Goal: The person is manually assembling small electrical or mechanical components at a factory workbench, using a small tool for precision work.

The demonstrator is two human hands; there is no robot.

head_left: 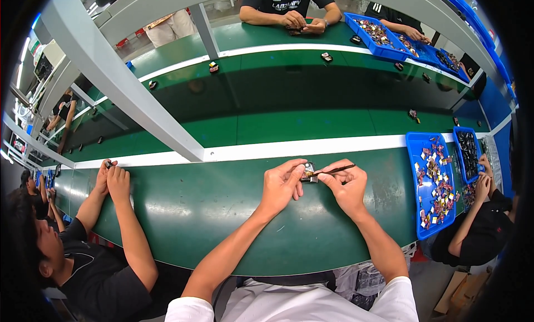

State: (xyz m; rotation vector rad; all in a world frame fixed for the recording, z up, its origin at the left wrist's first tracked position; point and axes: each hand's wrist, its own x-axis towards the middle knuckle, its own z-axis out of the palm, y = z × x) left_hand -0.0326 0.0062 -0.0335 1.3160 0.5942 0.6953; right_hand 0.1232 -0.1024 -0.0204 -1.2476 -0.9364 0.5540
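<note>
My left hand (285, 183) is closed round a small electronic part (310, 168) in a dark shell with pale and silvery pieces, holding it over the green bench. Between the thumb and fingers of my right hand (347, 191) is a thin dark tool (338, 169), slanting up to the right. Its lower end meets the part or lies just over it; I cannot tell which. Whether the tool has one prong or two is too small to see.
A blue tray (421, 224) of small colourful parts stands to my right, with another blue tray (458, 131) of black pieces beyond. A grey post (125, 91) rises at the left. Small devices lie on the green belt (267, 127). Co-workers sit on both sides and opposite.
</note>
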